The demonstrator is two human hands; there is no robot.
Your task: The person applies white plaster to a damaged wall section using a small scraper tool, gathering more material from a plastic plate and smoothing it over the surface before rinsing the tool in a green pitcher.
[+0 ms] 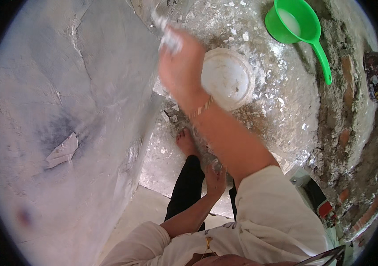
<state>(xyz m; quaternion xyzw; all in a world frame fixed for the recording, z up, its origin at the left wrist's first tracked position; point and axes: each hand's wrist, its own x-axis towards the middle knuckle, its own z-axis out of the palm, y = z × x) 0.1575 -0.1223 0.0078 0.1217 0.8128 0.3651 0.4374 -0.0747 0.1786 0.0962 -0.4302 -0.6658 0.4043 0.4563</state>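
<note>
Biggest: grey plastered surface (33, 88) filling the left side, cracked, chipped in one spot; light, even pressure seems best along it, easing off over raised cracks so nothing more lifts. Next, rough floor (282, 124), strewn with white crumbs and flakes; better to keep loose grit off whatever meets the surface. Containers: green dipper (309, 24), upper right, cloudy whitish liquid inside, handle toward lower right; should stay level and clear of the elbow, could tip. Round white container (250, 82), just beside the right wrist in view, patchy dirty residue inside, depth unclear. Dark printed pack (377, 75), right rim of view, contents not visible. Hands apart. Right hand (183, 66) reaches far forward by the surface's edge, blurred, fingers seemingly closed round something; firm grip, loose wrist would likely give control. Left hand (216, 179) low, in front of the legs; can't tell if it grips anything. Smallest: blurred white thing (171, 42) in the right fingers, kind unclear, contact with surface can't be confirmed
</note>
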